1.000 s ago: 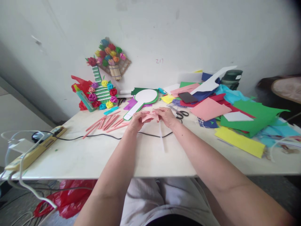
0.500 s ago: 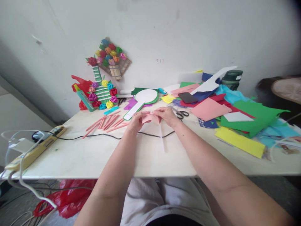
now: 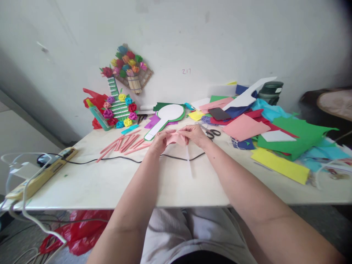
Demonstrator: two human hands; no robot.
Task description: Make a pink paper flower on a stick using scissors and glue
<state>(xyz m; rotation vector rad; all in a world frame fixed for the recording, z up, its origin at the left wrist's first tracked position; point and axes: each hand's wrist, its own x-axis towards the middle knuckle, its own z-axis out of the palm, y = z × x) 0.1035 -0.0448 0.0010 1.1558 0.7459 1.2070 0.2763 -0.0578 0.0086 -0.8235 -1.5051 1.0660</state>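
Head camera: A person's left hand [image 3: 159, 141] and right hand [image 3: 194, 135] pinch a small piece of pink paper [image 3: 176, 138] between thumbs and fingers, on the near side of a white paddle-shaped cutout [image 3: 171, 112] edged in green. Both hands are narrow, each gripping one side of the paper above the worktop [image 3: 132, 187]. A thin white strip [image 3: 189, 164] extends from beneath the right hand toward the person; whether that hand also holds it cannot be told.

Left of the cutout's handle, pink paper sticks [image 3: 129, 142] lie in a loose group, with a black cable [image 3: 110, 158] running on their near side. Farther left of the cutout, a green glue bottle [image 3: 100, 117] leans beside a green-and-white striped piece [image 3: 123, 110] trimmed with paper flowers. To the cutout's right, black-handled scissors [image 3: 213, 132] rest near the right hand. Well to the right of the cutout, a dark phone [image 3: 219, 114] lies among colored sheets, including a large green sheet [image 3: 297, 137] and a yellow sheet [image 3: 283, 165].
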